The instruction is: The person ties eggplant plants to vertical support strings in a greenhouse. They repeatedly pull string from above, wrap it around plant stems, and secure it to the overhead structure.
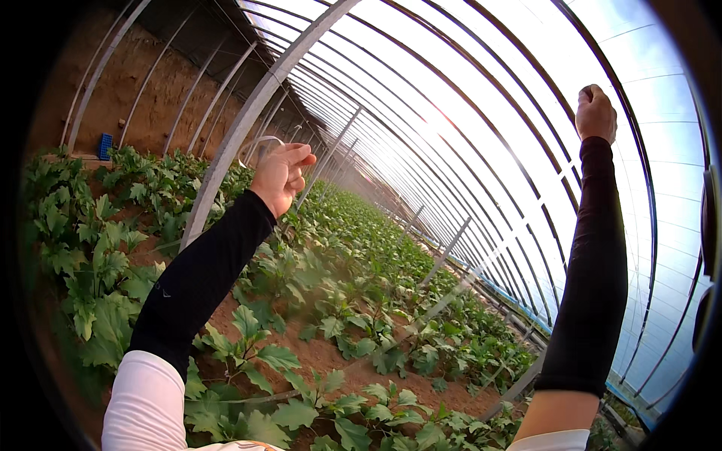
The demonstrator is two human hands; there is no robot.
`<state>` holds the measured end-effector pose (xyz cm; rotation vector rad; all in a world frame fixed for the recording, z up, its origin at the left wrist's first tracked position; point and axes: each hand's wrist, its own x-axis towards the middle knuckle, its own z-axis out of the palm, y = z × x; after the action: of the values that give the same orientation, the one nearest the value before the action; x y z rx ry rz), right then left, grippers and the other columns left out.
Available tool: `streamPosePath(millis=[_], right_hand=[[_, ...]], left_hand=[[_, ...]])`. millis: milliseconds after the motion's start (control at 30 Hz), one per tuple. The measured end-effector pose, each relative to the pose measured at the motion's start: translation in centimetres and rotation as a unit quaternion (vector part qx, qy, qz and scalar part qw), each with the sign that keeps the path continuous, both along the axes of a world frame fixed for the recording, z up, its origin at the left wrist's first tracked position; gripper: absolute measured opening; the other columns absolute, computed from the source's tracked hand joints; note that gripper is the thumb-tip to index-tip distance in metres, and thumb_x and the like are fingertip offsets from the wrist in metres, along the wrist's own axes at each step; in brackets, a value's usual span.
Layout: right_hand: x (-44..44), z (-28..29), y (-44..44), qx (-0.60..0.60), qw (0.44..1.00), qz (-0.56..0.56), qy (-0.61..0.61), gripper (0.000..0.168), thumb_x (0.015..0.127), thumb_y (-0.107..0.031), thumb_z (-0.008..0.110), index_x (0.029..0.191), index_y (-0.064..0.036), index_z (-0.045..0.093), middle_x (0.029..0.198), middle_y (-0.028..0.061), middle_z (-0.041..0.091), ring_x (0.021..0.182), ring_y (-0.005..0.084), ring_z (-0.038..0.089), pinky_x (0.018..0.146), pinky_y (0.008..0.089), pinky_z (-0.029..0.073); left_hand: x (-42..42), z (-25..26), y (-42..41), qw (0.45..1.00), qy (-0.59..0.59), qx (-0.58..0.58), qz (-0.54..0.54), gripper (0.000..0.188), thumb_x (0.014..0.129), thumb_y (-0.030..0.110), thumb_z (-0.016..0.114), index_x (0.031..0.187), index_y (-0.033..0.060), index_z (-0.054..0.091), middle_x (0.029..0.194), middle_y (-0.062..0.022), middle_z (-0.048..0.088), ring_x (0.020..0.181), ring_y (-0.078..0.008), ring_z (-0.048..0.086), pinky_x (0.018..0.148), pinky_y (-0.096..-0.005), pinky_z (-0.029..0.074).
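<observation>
My left hand [282, 176] is raised left of centre, its thumb and fingers pinched together. A thin, pale, translucent strip [248, 147] loops out behind it, near a grey post, and appears to be held in that hand. High at the right, my right hand [597, 114] is lifted with curled fingers, in front of the bright film roof; whether it holds anything is too small to tell. A pale translucent band [491, 256] runs diagonally between the arms; its ends cannot be made out. Both forearms wear black sleeves.
Rows of leafy green plants [350, 265], probably eggplant, grow in brown soil below. A grey post [225, 147] leans close behind my left hand. Curved roof ribs [510, 152] arch overhead and thinner posts [448, 252] stand among the rows. A blue crate [105, 146] is by the earthen wall.
</observation>
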<state>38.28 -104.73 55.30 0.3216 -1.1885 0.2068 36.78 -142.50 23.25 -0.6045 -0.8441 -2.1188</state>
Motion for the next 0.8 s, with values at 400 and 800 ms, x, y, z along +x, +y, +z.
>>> streamPosePath(millis=[400,800], right_hand=[[1.4,-1.3,-9.5,0.308,0.929,0.051,-0.198,0.022,0.074,0.003,0.054,0.095,-0.004,0.054,0.076,0.0086,0.059,0.064,0.016,0.056,0.059,0.031,0.048],[-4.4,-15.3,-13.8,0.054,0.895,0.418,0.147,0.011,0.085,-0.01,0.059,0.092,-0.008,0.067,0.1,0.0094,0.059,0.081,0.0221,0.062,0.066,0.0296,0.053]], left_hand=[[7.1,7.3,2.3,0.985,0.101,-0.14,0.013,0.011,0.089,0.013,0.054,0.093,0.0041,0.059,0.084,-0.0054,0.065,0.042,-0.0022,0.026,0.039,-0.0192,0.024],[6.7,14.3,11.7,0.875,0.032,-0.419,0.241,0.039,0.092,0.035,0.044,0.101,0.0009,0.061,0.095,-0.0071,0.064,0.058,-0.0072,0.041,0.047,-0.0201,0.033]])
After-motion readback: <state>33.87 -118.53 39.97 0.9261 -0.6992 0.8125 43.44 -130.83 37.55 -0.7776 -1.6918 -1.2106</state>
